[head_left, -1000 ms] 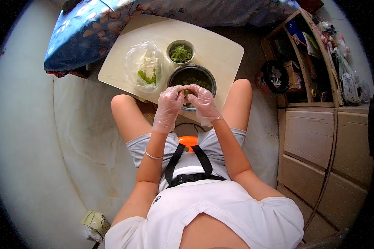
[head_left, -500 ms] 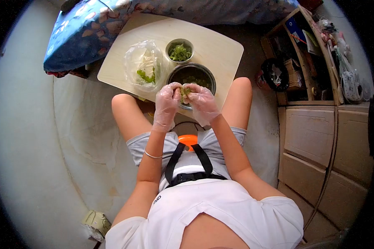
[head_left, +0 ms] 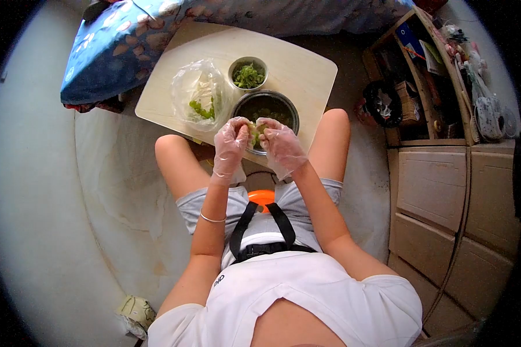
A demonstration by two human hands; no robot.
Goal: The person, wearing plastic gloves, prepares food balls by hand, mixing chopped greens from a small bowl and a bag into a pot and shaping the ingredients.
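Note:
Both hands wear clear plastic gloves and meet over the near rim of a dark pot [head_left: 296, 115] that holds liquid and some greens. My left hand [head_left: 230, 147] pinches one side of a leafy green vegetable [head_left: 255, 137]. The other side is between the closed fingers of my right hand [head_left: 283, 146]. Just behind the pot stands a small bowl [head_left: 232, 70] filled with green leaves [head_left: 249, 76]. To its left sits a clear plastic bag [head_left: 182, 87] with pale stalks and some green leaves inside.
The pot, bowl and bag rest on a low cream table [head_left: 307, 63] in front of my knees. Behind it is a bed with a blue flowered cover [head_left: 107, 52]. A wooden shelf [head_left: 428, 75] and a dark bin [head_left: 382, 104] stand at the right. An orange seat [head_left: 261, 198] shows between my legs.
My hands have drawn slightly apart, and more of the green vegetable shows between them. The view has shifted a little.

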